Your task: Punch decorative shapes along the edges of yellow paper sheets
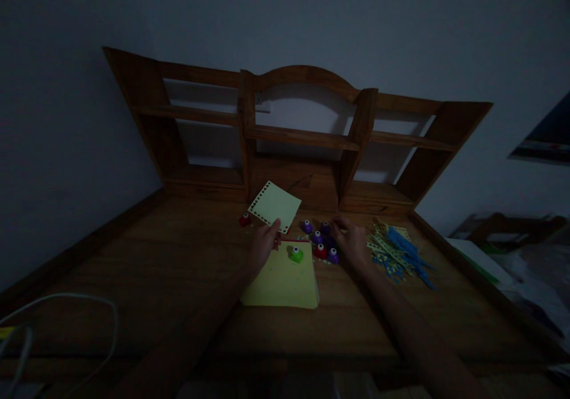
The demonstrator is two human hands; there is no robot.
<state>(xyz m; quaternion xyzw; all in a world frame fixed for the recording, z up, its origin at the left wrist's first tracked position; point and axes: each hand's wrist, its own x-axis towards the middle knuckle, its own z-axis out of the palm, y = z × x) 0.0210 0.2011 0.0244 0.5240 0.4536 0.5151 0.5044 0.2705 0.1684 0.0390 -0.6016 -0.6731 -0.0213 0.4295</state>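
My left hand (pixel 263 246) pinches a pale yellow sheet (pixel 276 204) by its lower corner, tilted up above the desk. Punched holes run along two of the sheet's edges. My right hand (pixel 351 241) has its fingers drawn together beside a purple craft punch (pixel 325 228); whatever they hold is too dark to make out. Around it stand more purple craft punches (pixel 317 237) and a red craft punch (pixel 320 251). A green craft punch (pixel 296 255) rests on a stack of yellow paper (pixel 280 283) below my left hand.
Another red craft punch (pixel 244 220) stands left of the raised sheet. Blue and pale yellow paper strips (pixel 401 250) lie heaped on the right. A wooden shelf unit (pixel 303 138) closes off the desk's back. A white cable (pixel 113 316) loops at the left front.
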